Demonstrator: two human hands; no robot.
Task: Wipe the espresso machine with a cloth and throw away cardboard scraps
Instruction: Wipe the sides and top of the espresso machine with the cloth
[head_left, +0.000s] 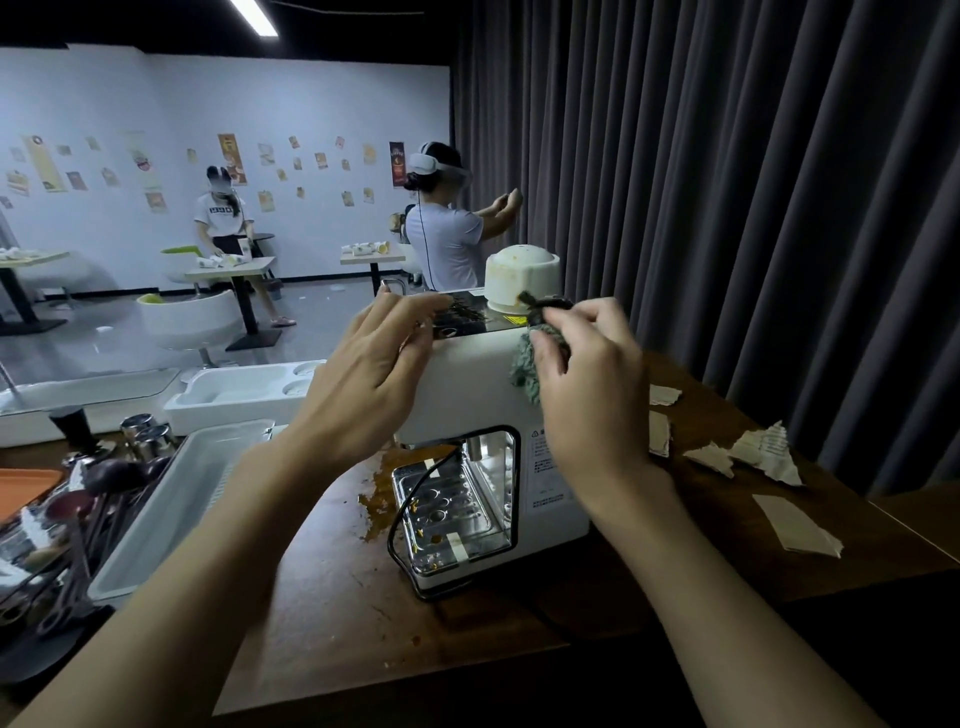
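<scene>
A white espresso machine (470, 387) stands on the brown counter (332, 597), with a shiny drip tray (449, 512) at its base and a stained white dome (522, 275) on top. My right hand (587, 384) is closed on a grey-green cloth (527, 358) pressed to the machine's upper front right corner. My left hand (374, 364) rests fingers apart against the machine's upper left edge, holding nothing. Several torn cardboard scraps (763, 449) lie on the counter to the right of the machine, the largest (797, 525) nearest me.
A brown spill (382, 491) stains the counter left of the drip tray. A white tray (176, 499), metal shakers (148, 431) and dark utensils (78, 519) crowd the left. A dark curtain (727, 208) hangs behind. Two people stand at tables farther back.
</scene>
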